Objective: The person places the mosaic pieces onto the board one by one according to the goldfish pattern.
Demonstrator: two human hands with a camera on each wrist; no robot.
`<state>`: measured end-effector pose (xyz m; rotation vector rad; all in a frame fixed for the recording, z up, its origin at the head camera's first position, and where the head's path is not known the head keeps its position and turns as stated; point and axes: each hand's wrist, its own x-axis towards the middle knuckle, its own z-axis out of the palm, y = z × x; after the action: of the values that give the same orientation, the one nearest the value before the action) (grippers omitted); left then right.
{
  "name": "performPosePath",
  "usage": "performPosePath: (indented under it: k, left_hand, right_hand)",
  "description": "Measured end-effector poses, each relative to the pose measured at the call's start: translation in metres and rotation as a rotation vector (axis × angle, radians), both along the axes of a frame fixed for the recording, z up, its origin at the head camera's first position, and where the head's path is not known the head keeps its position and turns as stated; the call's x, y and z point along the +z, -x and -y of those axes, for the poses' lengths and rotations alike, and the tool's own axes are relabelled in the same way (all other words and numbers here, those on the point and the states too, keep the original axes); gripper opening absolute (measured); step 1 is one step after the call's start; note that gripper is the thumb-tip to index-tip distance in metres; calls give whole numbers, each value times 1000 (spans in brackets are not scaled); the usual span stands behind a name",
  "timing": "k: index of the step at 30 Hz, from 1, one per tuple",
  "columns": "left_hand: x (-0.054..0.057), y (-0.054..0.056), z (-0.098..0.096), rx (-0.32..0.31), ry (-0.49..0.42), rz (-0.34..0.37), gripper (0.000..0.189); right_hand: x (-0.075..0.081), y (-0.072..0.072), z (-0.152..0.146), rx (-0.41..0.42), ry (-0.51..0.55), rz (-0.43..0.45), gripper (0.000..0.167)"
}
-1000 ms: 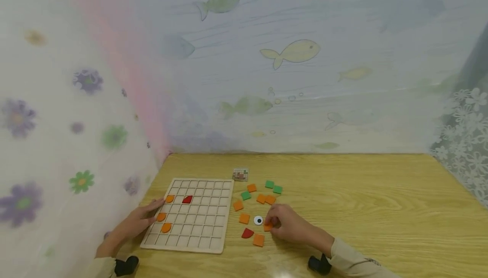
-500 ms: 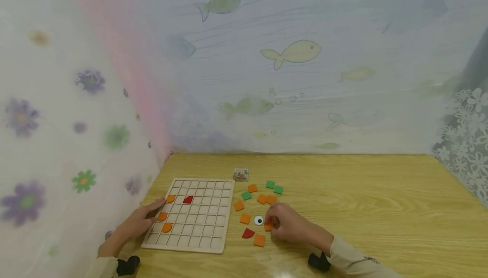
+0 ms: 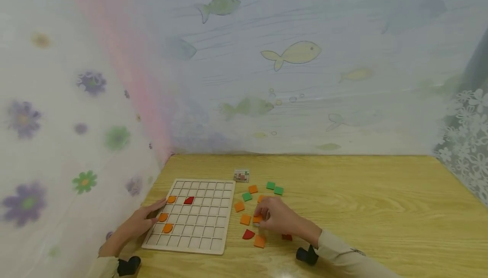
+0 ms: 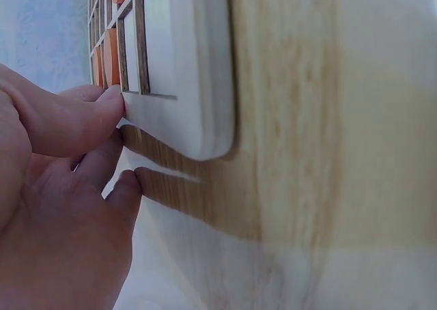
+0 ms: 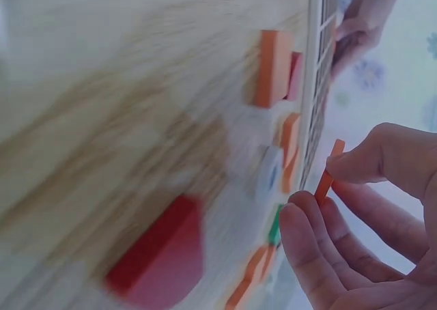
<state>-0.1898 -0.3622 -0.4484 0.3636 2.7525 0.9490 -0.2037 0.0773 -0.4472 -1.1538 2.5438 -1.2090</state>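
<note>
My right hand (image 3: 280, 216) pinches an orange square tile (image 5: 329, 173) between thumb and fingers, held up off the table. Just beneath it lies a white round eye tile (image 5: 268, 173), mostly hidden in the head view. At the left, my left hand (image 3: 135, 225) rests against the side of a wooden grid board (image 3: 206, 250), its thumb touching the rim and its fingers extended along the edge. Several orange rounded tiles (image 3: 167, 228) sit in the board's left cells, and a red tile (image 3: 189, 200) sits further in.
Loose orange square tiles (image 3: 259, 241), green tiles (image 3: 278, 190) and a red quarter-round tile (image 3: 248, 234) lie right of the board. Another red tile (image 3: 286, 237) lies by the right wrist. A small pattern card (image 3: 242, 175) lies behind. Patterned cloth walls enclose the table.
My right hand has lifted the orange square tile and moved left with it, over the eye tile. A red tile has come into view by the right wrist. The left hand stays put.
</note>
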Motion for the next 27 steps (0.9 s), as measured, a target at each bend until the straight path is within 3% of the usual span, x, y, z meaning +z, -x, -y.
performPosePath:
  k: [12, 27]
  left_hand:
    - [-2, 2, 2, -9, -47, 8, 57]
    - [-2, 1, 4, -24, -77, 4, 56]
  right_hand:
    - [9, 9, 43, 10, 44, 30, 17]
    - [9, 22, 104, 3, 75, 105, 10]
